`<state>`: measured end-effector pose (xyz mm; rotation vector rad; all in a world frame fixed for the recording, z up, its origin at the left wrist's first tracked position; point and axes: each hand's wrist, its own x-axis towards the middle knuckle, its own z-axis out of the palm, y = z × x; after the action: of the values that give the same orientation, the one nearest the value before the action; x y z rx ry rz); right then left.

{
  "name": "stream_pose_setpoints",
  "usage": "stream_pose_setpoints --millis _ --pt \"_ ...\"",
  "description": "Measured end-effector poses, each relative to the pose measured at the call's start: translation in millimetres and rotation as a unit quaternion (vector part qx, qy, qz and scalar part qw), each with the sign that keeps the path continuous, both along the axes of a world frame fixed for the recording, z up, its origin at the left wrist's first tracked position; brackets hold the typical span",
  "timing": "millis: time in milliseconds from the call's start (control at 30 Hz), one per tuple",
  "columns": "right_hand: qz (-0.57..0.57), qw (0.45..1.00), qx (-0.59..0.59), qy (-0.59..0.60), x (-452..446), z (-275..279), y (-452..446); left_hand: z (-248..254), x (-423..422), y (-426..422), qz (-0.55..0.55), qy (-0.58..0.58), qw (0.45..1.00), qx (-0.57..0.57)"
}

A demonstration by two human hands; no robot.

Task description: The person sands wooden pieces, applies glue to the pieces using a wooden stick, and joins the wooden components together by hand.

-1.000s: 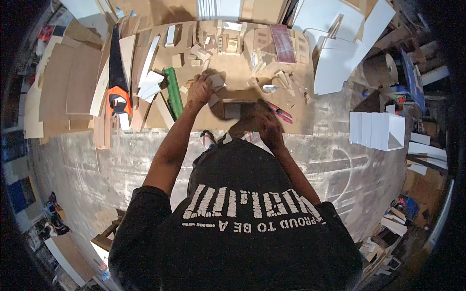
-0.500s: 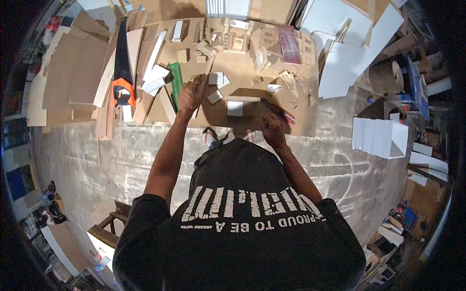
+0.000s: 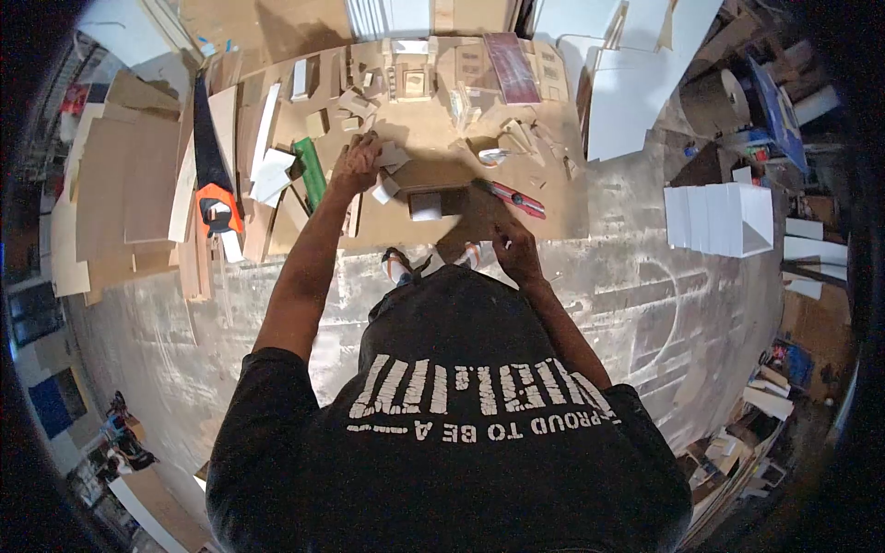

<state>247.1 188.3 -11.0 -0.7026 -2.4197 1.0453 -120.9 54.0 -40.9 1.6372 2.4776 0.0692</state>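
Observation:
My left hand (image 3: 356,166) reaches over the worktable with its fingers stretched forward, close to small wood blocks (image 3: 356,103) and white pieces (image 3: 394,157). Whatever lies under its fingertips is hidden. At the table's front edge, my right hand (image 3: 517,249) has curled fingers; anything inside them is too small or hidden to make out. A red and black utility knife (image 3: 518,198) lies on the table just beyond it. Between the hands sits a white square piece (image 3: 426,206) against a thin upright strip. A green strip (image 3: 311,172) lies left of my left hand.
An orange-handled handsaw (image 3: 218,210) rests on boards (image 3: 120,184) at the left. Small wooden model parts (image 3: 411,81) and a dark red panel (image 3: 512,68) stand at the table's back. White sheets (image 3: 631,101) lean at the right, above a white box-like stack (image 3: 719,219) on the floor.
My left hand has moved forward from the long wood strip toward the blocks, its fingers straighter. My right hand is farther from the knife, nearer the table edge. The view has shifted slightly.

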Motion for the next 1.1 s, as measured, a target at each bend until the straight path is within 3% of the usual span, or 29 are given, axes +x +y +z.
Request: stream_pose_setpoints --millis 133,267,333,400,467,600,667,800,867,967,1033,1100 --pt "-0.017 0.999 -0.042 -0.002 7.9 -0.5 0.0 7.2 -7.9 -5.0 -0.039 -0.028 0.987 0.153" --pt "-0.03 0.993 -0.11 0.003 -5.6 -4.1 -2.4 54.8 28.4 -45.3 0.089 -0.18 0.926 0.319" --pt "0.013 0.958 -0.286 -0.01 -24.3 20.9 -8.6 106.4 90.8 -57.7 0.067 -0.217 0.915 0.333" --pt "0.047 0.91 -0.411 -0.036 -39.3 36.1 -15.1 72.9 125.2 -63.2 -0.006 -0.28 0.92 0.274" --pt "0.075 0.869 -0.484 -0.071 -52.1 39.3 -18.9 79.1 158.3 -52.0 -0.085 -0.289 0.897 0.324" --pt "0.027 0.848 -0.53 -0.014 -49.1 5.4 -13.6 22.4 164.8 -44.5 -0.062 -0.305 0.889 0.336" --pt "0.025 0.871 -0.487 -0.059 -51.2 -2.3 -5.0 8.6 168.6 -42.6 -0.058 -0.335 0.871 0.354" --pt "0.03 0.932 -0.347 -0.096 -54.5 -11.5 -0.9 -0.3 168.5 -32.9 -0.071 -0.287 0.901 0.318" --pt "0.01 0.927 -0.367 -0.07 -54.1 -23.8 -0.6 0.9 171.9 -29.3 -0.06 -0.318 0.897 0.302" --pt "-0.016 0.932 -0.361 -0.027 -52.7 -51.2 1.2 -3.9 173.3 -26.3 -0.068 -0.2 0.926 0.311" --pt "-0.04 0.945 -0.324 -0.009 -54.3 -51.4 5.5 -8.0 166.0 -36.8 0.068 -0.473 0.805 0.352" --pt "-0.068 0.961 -0.268 -0.003 -56.9 -44.4 5.6 2.5 157.4 -51.9 0.119 -0.436 0.835 0.313"
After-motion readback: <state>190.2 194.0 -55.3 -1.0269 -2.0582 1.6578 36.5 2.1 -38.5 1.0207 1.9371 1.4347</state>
